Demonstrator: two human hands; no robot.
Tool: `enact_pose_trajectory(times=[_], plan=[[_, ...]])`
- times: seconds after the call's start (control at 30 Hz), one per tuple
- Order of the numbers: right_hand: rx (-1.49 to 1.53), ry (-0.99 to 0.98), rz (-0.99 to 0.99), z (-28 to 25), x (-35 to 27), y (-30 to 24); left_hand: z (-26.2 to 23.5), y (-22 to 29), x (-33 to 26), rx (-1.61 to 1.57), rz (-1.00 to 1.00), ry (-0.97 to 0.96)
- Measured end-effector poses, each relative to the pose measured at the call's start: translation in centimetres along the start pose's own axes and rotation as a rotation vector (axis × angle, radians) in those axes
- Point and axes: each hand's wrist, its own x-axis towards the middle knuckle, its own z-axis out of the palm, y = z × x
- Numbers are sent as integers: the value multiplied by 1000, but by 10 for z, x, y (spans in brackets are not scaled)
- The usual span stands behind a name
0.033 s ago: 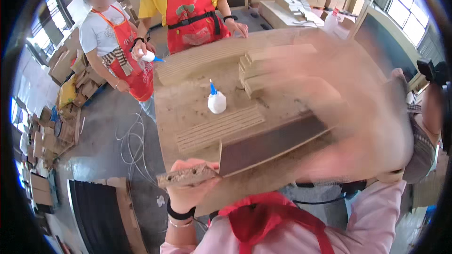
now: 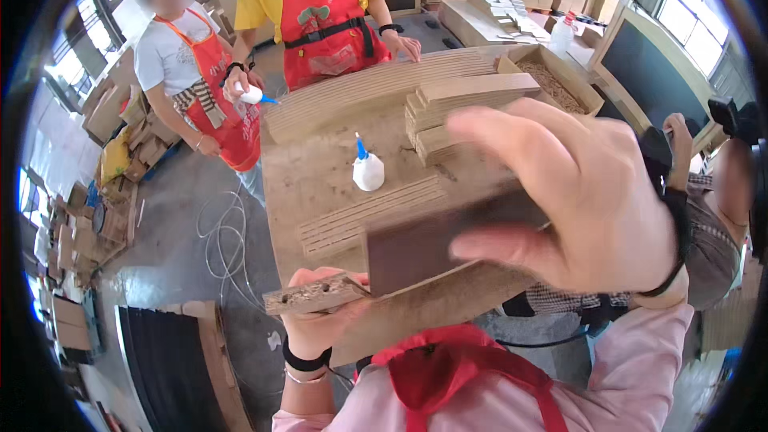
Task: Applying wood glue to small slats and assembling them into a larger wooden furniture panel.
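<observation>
My left hand (image 2: 310, 334) grips a rough wooden strip with two holes (image 2: 314, 296) at the near left of the table. The strip meets the left end of a shallow frame with a dark panel (image 2: 408, 256), tilted over the table's near edge. Above the panel's right part hovers my right hand (image 2: 596, 200), thumb and fingers apart, nothing visible between them; it hides that end of the frame. Beyond the panel lies a row of thin wooden slats (image 2: 372, 216). A white glue bottle with a blue nozzle (image 2: 368, 174) stands behind them.
Stacked wooden strips (image 2: 472, 96) and a long row of slats (image 2: 376, 80) lie farther back on the table (image 2: 320, 160). A box of small pieces (image 2: 552, 84) sits at the far right. Two people in red aprons stand opposite, one holding a glue bottle (image 2: 250, 94); another person is at right.
My right hand, a large blur before, shows clearly now, lower and more to the left over the panel. The box at the far right has come into sight. The frame has shifted slightly left.
</observation>
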Motion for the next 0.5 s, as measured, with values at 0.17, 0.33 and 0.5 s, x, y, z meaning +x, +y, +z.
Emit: enact_pose_trajectory(times=[0.17,0.33,0.5], plan=[[60,-141,-121,-17,0,20,-2,-8,1,41,141,-30],[85,-95,45,-6,13,36,5,-8,26,27,37,-3],[199,29,-76,2,39,106,21,-12,75,85,243,-110]])
